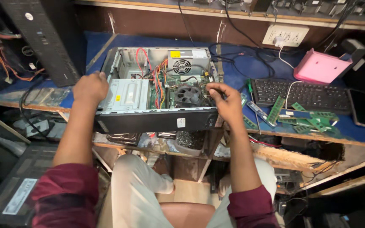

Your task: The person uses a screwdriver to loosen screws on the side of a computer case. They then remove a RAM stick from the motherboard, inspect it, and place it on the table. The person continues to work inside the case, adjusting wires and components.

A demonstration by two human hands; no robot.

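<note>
Computer case, desktop tower type, lay on its side with the side panel off, at the near edge of a blue-topped workbench, directly ahead of the seated person. Nearest the camera: dark red sleeves pushed up both forearms, light trousers, and a brown seat. Below the bench edge, a cluttered lower shelf of worn wood held loose parts and wiring.

Left hand: arm extended forward, hand curled loosely and resting on the case's upper left rim, beside the grey metal drive cage; whether it gripped the rim cannot be told.

Right hand: wrist bent inward over the case's right edge, fingers drawn together with tips reaching inside next to the black cooler fan; what they pinched, if anything, was hidden.

Inside the case, farther back: coloured cable bundles, a green board, and a silver power supply with round grille.

Right of the case: several green memory sticks scattered on the blue surface, touching or overlapping one another; a black keyboard behind them; a dark phone at far right. Farther still: a pink box, black cables, and a white wall socket strip against a brown wooden back panel. Far left: another black tower, upright and tilted, with orange wiring beside it.
</note>
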